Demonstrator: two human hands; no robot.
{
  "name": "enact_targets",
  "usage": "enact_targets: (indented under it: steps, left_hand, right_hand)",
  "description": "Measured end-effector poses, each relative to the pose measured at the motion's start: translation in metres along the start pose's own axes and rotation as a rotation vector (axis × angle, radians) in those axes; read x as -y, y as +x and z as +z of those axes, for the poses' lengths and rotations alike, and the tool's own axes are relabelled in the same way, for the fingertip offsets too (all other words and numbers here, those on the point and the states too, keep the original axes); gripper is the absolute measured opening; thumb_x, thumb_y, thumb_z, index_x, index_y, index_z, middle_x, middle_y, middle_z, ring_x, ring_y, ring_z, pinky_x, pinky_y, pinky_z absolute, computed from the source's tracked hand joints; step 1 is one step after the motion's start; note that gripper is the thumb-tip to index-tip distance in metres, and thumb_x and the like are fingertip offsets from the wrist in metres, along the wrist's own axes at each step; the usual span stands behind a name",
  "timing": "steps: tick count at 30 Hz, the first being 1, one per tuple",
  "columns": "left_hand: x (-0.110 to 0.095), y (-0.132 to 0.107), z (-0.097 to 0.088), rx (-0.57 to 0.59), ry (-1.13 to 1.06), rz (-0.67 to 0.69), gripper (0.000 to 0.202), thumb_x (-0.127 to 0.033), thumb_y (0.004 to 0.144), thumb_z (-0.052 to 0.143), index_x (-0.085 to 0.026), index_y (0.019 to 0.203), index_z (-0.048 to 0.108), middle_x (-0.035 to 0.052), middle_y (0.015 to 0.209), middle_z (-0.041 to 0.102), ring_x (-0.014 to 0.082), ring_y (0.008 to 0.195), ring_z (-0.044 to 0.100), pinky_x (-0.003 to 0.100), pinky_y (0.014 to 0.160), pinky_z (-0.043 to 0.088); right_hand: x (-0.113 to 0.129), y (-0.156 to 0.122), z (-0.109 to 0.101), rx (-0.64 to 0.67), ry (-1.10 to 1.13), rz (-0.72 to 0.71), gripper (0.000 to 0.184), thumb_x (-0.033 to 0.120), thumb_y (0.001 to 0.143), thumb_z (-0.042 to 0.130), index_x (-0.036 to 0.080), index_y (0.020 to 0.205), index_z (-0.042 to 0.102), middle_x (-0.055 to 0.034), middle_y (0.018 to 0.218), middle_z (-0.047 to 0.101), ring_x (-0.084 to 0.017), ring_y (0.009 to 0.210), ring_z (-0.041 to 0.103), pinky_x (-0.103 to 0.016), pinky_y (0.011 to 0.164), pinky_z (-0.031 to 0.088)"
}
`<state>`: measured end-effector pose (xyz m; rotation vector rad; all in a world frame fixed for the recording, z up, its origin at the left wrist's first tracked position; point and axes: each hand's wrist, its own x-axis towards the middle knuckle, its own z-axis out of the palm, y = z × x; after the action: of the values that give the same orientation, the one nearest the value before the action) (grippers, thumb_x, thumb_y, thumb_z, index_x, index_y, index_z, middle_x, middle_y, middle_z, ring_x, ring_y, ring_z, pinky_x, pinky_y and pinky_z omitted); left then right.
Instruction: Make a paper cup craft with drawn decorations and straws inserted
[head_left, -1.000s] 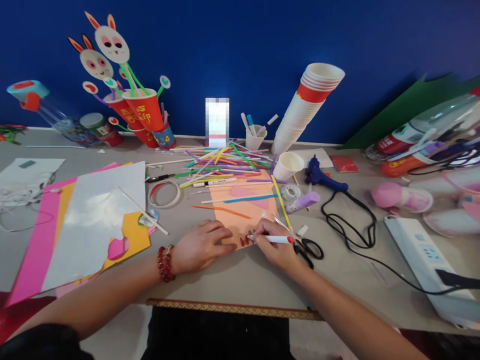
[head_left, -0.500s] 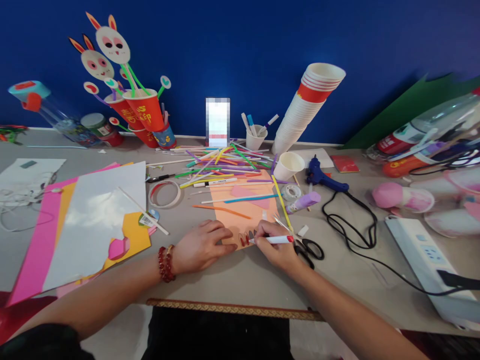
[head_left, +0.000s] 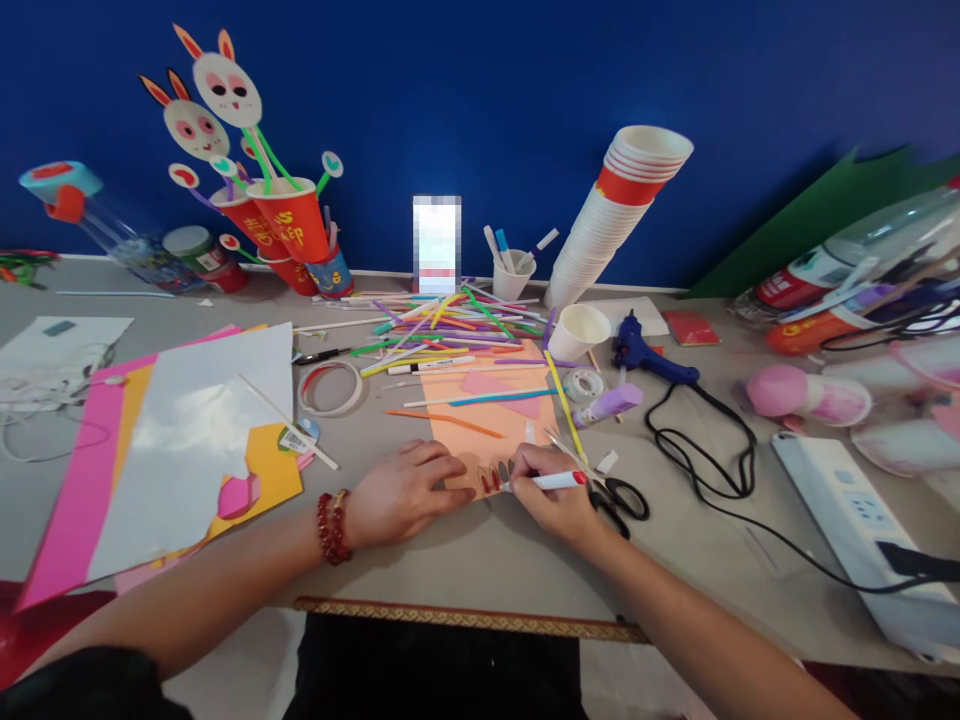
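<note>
In the head view we see the right hand (head_left: 556, 503) low at the table's (head_left: 465, 565) near edge, its fingers closed around a white marker with a red cap (head_left: 547, 481); the marker lies almost level, its tip pointing left and touching the near edge of the orange paper (head_left: 491, 420), just beside some small red oval marks (head_left: 491, 479) drawn there. The left hand (head_left: 401, 492) lies palm down, its fingers loosely spread and holding nothing; the fingertips press on the near left corner of the same paper, and a red bead bracelet (head_left: 330, 527) sits on that wrist. We find black-handled scissors (head_left: 621, 497) on the table just right of the right hand; a blue glue gun (head_left: 649, 357) lies farther back, its black cord trailing toward the right. A purple glue stick (head_left: 609, 404) lies near the paper's right edge; a heap of coloured straws (head_left: 442, 325) spreads behind the paper. A leaning stack of paper cups (head_left: 611, 215) stands against the blue wall; left of the hands, a white sheet (head_left: 187, 440) overlaps pink and yellow ones.
</note>
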<state>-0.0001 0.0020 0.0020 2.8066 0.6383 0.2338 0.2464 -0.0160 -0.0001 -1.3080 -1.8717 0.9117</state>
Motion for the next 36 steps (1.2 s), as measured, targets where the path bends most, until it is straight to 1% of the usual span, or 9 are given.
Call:
enact_targets:
  steps: [8, 14, 19, 23, 25, 27, 31, 34, 36]
  left_hand:
    - [0.0, 0.0, 0.0, -0.02, 0.02, 0.005, 0.037, -0.02, 0.088, 0.054, -0.028, 0.124, 0.057, 0.0081, 0.118, 0.059, 0.0244, 0.104, 0.05, 0.04, 0.091, 0.043]
    - [-0.002, 0.001, -0.002, -0.014, -0.018, -0.015, 0.035, -0.02, 0.089, 0.052, -0.028, 0.122, 0.057, 0.0084, 0.119, 0.059, 0.0252, 0.106, 0.049, 0.041, 0.092, 0.042]
    - [0.0, 0.004, -0.008, -0.099, -0.215, -0.063, 0.028, -0.018, 0.092, 0.046, -0.024, 0.114, 0.062, 0.0087, 0.115, 0.061, 0.0215, 0.103, 0.052, 0.036, 0.091, 0.043]
    - [-0.004, 0.005, -0.013, -0.202, -0.412, -0.16, 0.026, -0.02, 0.096, 0.041, -0.02, 0.111, 0.062, 0.0084, 0.101, 0.066, 0.0184, 0.095, 0.058, 0.03, 0.083, 0.046]
    - [-0.008, 0.005, -0.014, -0.198, -0.494, -0.221, 0.024, -0.022, 0.097, 0.041, -0.02, 0.109, 0.062, 0.0062, 0.095, 0.069, 0.0169, 0.088, 0.061, 0.027, 0.078, 0.046]
    - [-0.013, 0.006, -0.015, -0.141, -0.583, -0.288, 0.022, -0.024, 0.097, 0.042, -0.02, 0.104, 0.062, 0.0035, 0.092, 0.07, 0.0146, 0.082, 0.062, 0.024, 0.074, 0.046]
    - [-0.022, 0.007, -0.023, -0.046, -0.647, -0.394, 0.015, -0.028, 0.093, 0.048, -0.019, 0.096, 0.059, -0.0017, 0.075, 0.065, 0.0114, 0.065, 0.056, 0.02, 0.06, 0.04]
    - [-0.028, 0.009, -0.031, -0.018, -0.626, -0.41, 0.013, -0.027, 0.09, 0.05, -0.019, 0.096, 0.058, -0.0052, 0.063, 0.057, 0.0107, 0.057, 0.05, 0.02, 0.055, 0.036]
    - [-0.031, 0.011, -0.035, -0.008, -0.606, -0.385, 0.012, -0.022, 0.087, 0.051, -0.019, 0.097, 0.057, -0.0044, 0.067, 0.06, 0.0112, 0.06, 0.053, 0.02, 0.057, 0.037]
  right_hand:
    - [0.002, 0.0, 0.0, -0.013, 0.081, 0.02, 0.019, 0.019, 0.074, 0.049, 0.021, 0.056, 0.043, 0.0052, 0.05, 0.042, -0.011, 0.048, 0.039, -0.024, 0.049, 0.029]
    - [0.001, 0.0, 0.001, -0.165, 0.276, 0.06, 0.016, 0.017, 0.075, 0.053, 0.021, 0.06, 0.049, 0.0035, 0.057, 0.049, -0.012, 0.052, 0.044, -0.024, 0.05, 0.034]
    - [0.001, -0.004, 0.003, -0.245, 0.339, 0.07, 0.008, 0.021, 0.083, 0.054, 0.021, 0.075, 0.053, 0.0036, 0.059, 0.053, -0.013, 0.051, 0.048, -0.025, 0.049, 0.037]
    - [0.005, -0.008, 0.0, -0.271, 0.249, -0.019, 0.006, 0.023, 0.083, 0.058, 0.021, 0.078, 0.056, 0.0005, 0.065, 0.057, -0.014, 0.055, 0.052, -0.026, 0.051, 0.041]
    - [0.01, -0.01, -0.003, -0.247, 0.254, -0.083, 0.007, 0.023, 0.083, 0.059, 0.021, 0.077, 0.057, -0.0004, 0.065, 0.058, -0.015, 0.056, 0.054, -0.027, 0.053, 0.043]
    - [0.019, -0.012, -0.006, -0.19, 0.282, -0.135, 0.008, 0.024, 0.085, 0.059, 0.021, 0.078, 0.057, 0.0003, 0.062, 0.058, -0.015, 0.055, 0.054, -0.027, 0.053, 0.043]
    - [0.039, -0.018, -0.013, 0.009, 0.312, -0.173, 0.008, 0.026, 0.088, 0.056, 0.021, 0.084, 0.06, -0.0007, 0.064, 0.062, -0.015, 0.058, 0.057, -0.027, 0.057, 0.045]
    - [0.05, -0.022, -0.014, 0.099, 0.333, -0.167, 0.012, 0.028, 0.09, 0.053, 0.021, 0.088, 0.061, -0.0023, 0.07, 0.065, -0.016, 0.063, 0.06, -0.027, 0.06, 0.046]
    - [0.054, -0.024, -0.013, 0.11, 0.34, -0.163, 0.012, 0.029, 0.09, 0.052, 0.02, 0.087, 0.061, -0.0027, 0.071, 0.066, -0.016, 0.064, 0.06, -0.027, 0.061, 0.046]
